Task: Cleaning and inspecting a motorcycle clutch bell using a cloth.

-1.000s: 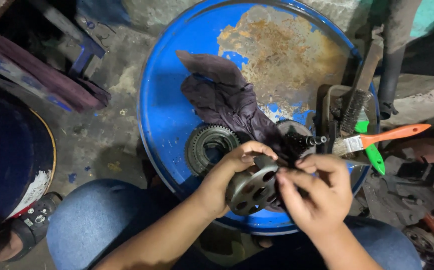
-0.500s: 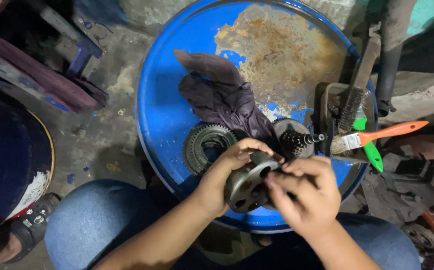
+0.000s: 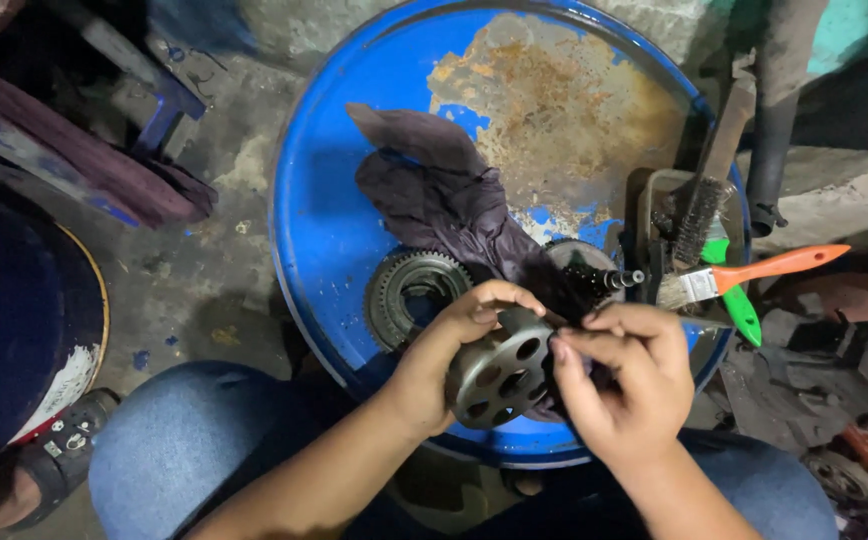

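Nearest the camera, the left hand (image 3: 444, 360) cups one round grey metal disc (image 3: 499, 375) pierced with a ring of holes, its grip clenched around the disc's rim from the 9 o'clock side and holding it tilted above the near edge of a blue drum lid (image 3: 324, 230), which serves as the bench. The right hand (image 3: 619, 385) sits at the disc's 3 o'clock, its fingers pinched on a fold of the dark purple rag (image 3: 444, 205) and pressing it to the disc's edge, so the step in hand looks like wiping the part clean; going on would call for turning the disc against the cloth. Just past the hands, at 11 o'clock, one toothed gear ring (image 3: 416, 295) lies flat on the lid. At 1 o'clock stands one dark threaded shaft part (image 3: 594, 275). Farther right are one orange-handled paintbrush (image 3: 744, 275), one green handle (image 3: 734, 300) and one wire brush (image 3: 704, 200).
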